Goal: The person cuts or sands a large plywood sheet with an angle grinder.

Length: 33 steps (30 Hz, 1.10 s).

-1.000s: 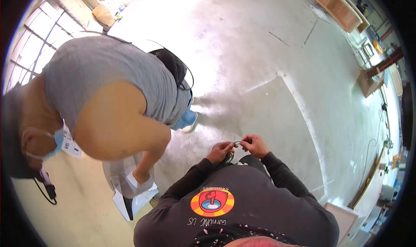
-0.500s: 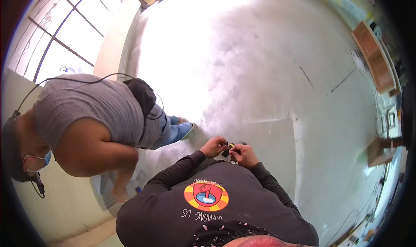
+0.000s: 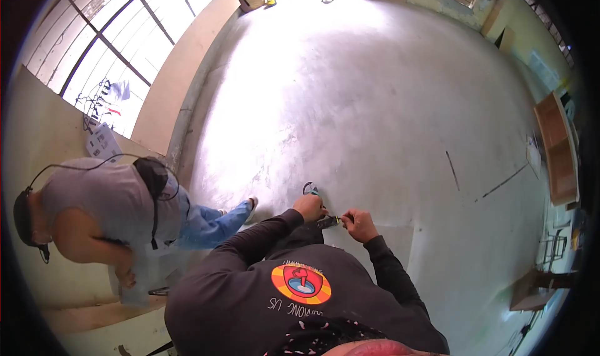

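Note:
My left hand (image 3: pixel 309 207) is closed around a black and teal tool (image 3: pixel 315 192) with a curved, looped end that sticks out beyond my fingers. Its exact kind is too small to tell. Just in front of my body, a small dark piece with a yellowish tip (image 3: pixel 329 222) spans the gap between my hands. My right hand (image 3: pixel 359 225) pinches at that tip with thumb and fingers. The far end of the dark piece lies close under my left hand, partly hidden by it.
Another person (image 3: pixel 112 209) in a grey shirt and blue jeans bends forward at my left, one hand lowered. Barred windows (image 3: pixel 125 31) line the left wall above a ledge. A wooden shelf unit (image 3: pixel 556 150) stands at the right. Grey concrete floor (image 3: pixel 375 106) stretches ahead.
My hands have moved apart, and the looped tool now shows at my left hand. The view has tilted up, revealing the far wall. The other person appears further left and lower.

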### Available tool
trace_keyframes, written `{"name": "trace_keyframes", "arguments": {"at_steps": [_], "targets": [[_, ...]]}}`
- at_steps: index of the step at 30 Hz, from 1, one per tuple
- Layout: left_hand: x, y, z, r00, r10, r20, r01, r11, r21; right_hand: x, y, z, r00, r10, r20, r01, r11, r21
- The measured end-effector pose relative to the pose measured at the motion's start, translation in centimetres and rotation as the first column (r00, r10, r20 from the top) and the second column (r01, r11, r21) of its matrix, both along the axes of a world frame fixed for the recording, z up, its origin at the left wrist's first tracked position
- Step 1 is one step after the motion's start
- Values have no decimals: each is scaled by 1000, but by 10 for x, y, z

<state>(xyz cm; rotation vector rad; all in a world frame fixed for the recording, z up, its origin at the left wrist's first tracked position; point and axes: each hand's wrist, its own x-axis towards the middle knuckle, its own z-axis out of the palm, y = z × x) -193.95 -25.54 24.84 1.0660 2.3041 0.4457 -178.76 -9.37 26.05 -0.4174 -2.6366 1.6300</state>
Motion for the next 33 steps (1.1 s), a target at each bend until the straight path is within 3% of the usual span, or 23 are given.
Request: {"name": "trace_keyframes", "arguments": {"at_steps": [2, 3, 4, 6, 8, 9, 10, 12, 13, 15, 18, 21, 24, 26, 28, 30, 32, 33], "targets": [[-28, 11, -38, 997, -25, 72, 28, 999, -31, -25, 17, -9, 997, 73, -27, -70, 992, 104], [-41, 11, -58, 909, -11, 416, -19, 997, 69, -40, 21, -6, 996, 85, 15, -86, 995, 56], [-51, 13, -74, 707, -39, 706, -96, 984, 152, -52, 25, -7, 996, 93, 12, -94, 993, 64], [-71, 21, -98, 539, 1, 842, -170, 979, 108, -79, 31, -8, 982, 179, 58, -176, 983, -44], [-90, 37, -79, 279, 140, 950, -283, 957, -58, -105, 38, -6, 971, 240, 2, -240, 971, -19], [-97, 42, -68, 159, 110, 981, -397, 917, -38, -124, 40, -3, 953, 299, -50, -299, 954, -2], [-113, 48, -60, 332, 141, 933, -394, 919, 1, -148, 45, 0, 951, 303, -55, -303, 953, 10], [-140, 59, -48, 400, 165, 902, -420, 908, 20, -179, 54, 6, 916, 400, 29, -400, 916, 30], [-152, 63, -37, 395, 166, 904, -427, 904, 20, -197, 58, 13, 916, 397, 58, -397, 918, -12], [-177, 66, -14, 275, 336, 901, -638, 765, -90, -231, 65, 32, 919, 394, 2, -393, 918, -49], [-214, 64, 27, 278, 241, 930, -699, 715, 24, -285, 74, 42, 903, 399, -156, -421, 894, -153], [-245, 59, 24, 325, 163, 931, -733, 666, 139, -338, 75, 60, 782, 459, -422, -428, 887, 172], [-283, 58, 32, 363, 107, 926, -790, 562, 245, -393, 81, 53, 732, 455, -507, -384, 890, 245], [-312, 63, 63, 465, 256, 848, -763, 601, 237, -431, 89, 52, 729, 451, -515, -411, 890, 198], [-339, 66, 67, 571, 300, 765, -730, 612, 305, -458, 93, 55, 772, 474, -423, -496, 866, 64], [-362, 72, 66, 632, 328, 702, -702, 627, 339, -490, 101, 47, 750, 483, -451, -538, 843, 8], [-377, 82, 79, 635, 454, 625, -751, 553, 362, -517, 109, 51, 815, 507, -281, -577, 758, -304], [-385, 86, 79, 641, 447, 624, -743, 565, 359, -531, 112, 48, 825, 490, -281, -565, 731, -383]]}}
